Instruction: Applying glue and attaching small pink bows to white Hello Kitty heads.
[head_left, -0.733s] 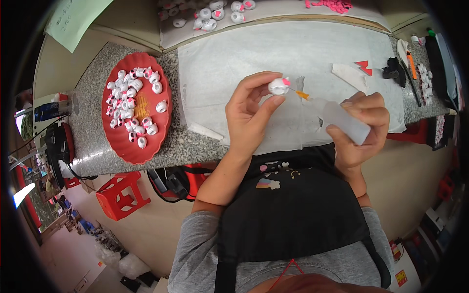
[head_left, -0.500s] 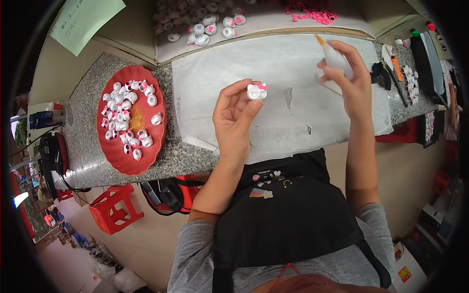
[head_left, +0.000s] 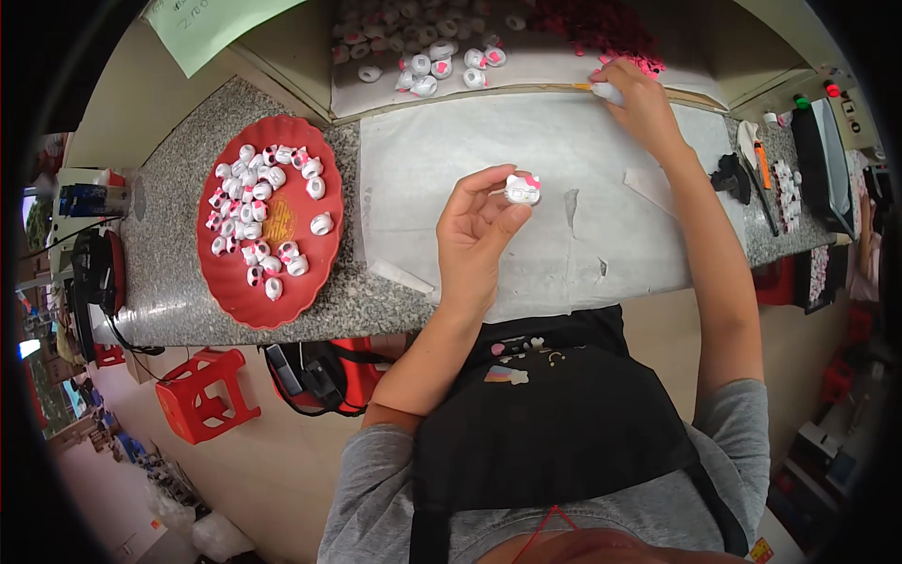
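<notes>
White plastic cat-head charm (head_left: 522,189) w/ a pink bow sits pinched at the tips of the left hand (head_left: 481,233), thumb below, index + middle fingers (head_left: 489,179) curled over the top, held up over the white sheet (head_left: 451,160) covering the worktop (head_left: 178,235). Face side looks up toward the camera, bow on its right end; long axis runs roughly left-right, slightly tipped down to the right. Back side can't be seen.

Right hand (head_left: 639,99) is stretched far out to the back edge of the sheet, fingers closed round a small white tube (head_left: 606,91) w/ an orange tip, right beside a heap of pink bits (head_left: 620,52). Fingers pressed together on it.

Risks, as a judgement: the grip on the charm is fingertip-only, so it could pop out & roll off the near edge, esp. w/ attention on the far reach. If the tube holds glue, the tip could smear the sheet or the loose charms (head_left: 432,66) in the back tray. The outstretched forearm passes close to a torn flap in the sheet & could drag it.

Red plate (head_left: 235,301) of finished-looking charms sits well apart, left side; tools (head_left: 752,169) lie at the right end.
</notes>
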Demonstrator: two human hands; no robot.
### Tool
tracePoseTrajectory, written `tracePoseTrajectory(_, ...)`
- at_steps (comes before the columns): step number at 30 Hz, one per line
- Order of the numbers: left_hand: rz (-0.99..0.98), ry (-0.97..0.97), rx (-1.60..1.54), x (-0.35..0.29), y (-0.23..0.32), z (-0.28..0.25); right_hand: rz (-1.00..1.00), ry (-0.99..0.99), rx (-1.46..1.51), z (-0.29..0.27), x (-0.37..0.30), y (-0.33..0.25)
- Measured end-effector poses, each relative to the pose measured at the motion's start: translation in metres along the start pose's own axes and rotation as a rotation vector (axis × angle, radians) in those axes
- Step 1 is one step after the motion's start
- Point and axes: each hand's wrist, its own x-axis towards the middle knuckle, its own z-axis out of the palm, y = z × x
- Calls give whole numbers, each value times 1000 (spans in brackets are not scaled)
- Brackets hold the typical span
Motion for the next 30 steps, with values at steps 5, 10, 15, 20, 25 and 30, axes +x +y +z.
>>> tracePoseTrajectory(5,10,-33,19,2,0,-2,62,198,259,-18,-15,-25)
tracePoseTrajectory(10,51,-60,106,0,-3,2,443,131,1064,-42,-61,-90)
tracePoseTrajectory(15,48,-84,181,-4,-1,6,511,171,1320,-31,-88,-114)
tracePoseTrajectory(20,78,-94,259,-3,-4,8,587,302,1406,-24,-95,-119)
tracePoseTrajectory(25,231,-157,420,-2,-10,6,641,184,1568,-23,-95,-123)
tracePoseTrajectory(30,350,-197,580,-2,-11,4,708,146,1712,-19,-89,-131)
